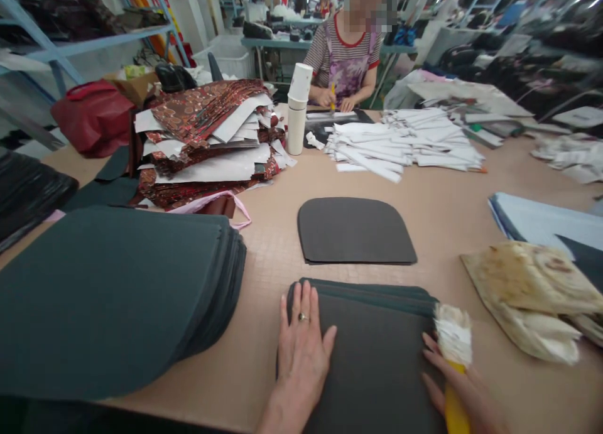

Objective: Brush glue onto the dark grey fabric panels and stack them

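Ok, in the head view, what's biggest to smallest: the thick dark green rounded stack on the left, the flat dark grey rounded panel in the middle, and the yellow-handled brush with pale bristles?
1. Dark green stack
2. Dark grey panel
3. Yellow-handled brush
The stack and brush run off the picture, so only visible parts count.

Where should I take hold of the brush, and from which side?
By the yellow handle, from the near right, where the right hand already holds the brush. The handle is slim and points toward the person; the wide, whitened bristles point away and are probably best left untouched.
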Demonstrator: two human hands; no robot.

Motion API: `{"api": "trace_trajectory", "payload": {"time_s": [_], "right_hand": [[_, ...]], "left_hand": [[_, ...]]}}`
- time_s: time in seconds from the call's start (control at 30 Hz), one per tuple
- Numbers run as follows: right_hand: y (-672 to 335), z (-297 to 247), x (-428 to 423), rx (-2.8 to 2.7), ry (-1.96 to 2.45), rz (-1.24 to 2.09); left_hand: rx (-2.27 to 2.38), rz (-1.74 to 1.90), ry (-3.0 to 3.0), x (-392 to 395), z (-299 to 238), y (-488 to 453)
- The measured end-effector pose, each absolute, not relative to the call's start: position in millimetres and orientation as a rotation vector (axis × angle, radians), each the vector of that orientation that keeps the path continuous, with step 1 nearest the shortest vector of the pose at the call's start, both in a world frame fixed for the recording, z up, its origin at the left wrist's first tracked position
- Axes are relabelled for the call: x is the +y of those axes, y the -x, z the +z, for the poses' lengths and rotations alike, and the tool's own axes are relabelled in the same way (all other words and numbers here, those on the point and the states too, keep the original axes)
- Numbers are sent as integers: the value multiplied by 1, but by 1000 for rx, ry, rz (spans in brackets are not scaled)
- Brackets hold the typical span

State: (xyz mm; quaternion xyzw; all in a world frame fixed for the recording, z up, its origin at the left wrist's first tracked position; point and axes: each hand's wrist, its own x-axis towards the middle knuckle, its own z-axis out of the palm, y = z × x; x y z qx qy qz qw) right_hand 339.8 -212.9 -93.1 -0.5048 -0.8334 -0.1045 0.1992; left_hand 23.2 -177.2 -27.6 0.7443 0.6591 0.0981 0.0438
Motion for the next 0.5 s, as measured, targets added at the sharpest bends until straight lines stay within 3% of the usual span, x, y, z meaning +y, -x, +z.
{"api": "trace_trajectory", "payload": {"time_s": [0.13, 0.27, 0.37, 0.5], "right_hand": [[-325, -69, -207, -2287, 1374, -266], [-308, -54, -202, -2199, 1363, -196], [-303, -63, -197, -2248, 1339, -170], [-304, -82, -188, -2281, 1298, -215]], "left_hand": [[2104, 377, -2293, -179, -23, -35], [1752, 453, -2414, -174, -9, -79], [1574, 448, -2422, -168, -9, -106], [1672, 404, -2342, -167, -20, -103]]}}
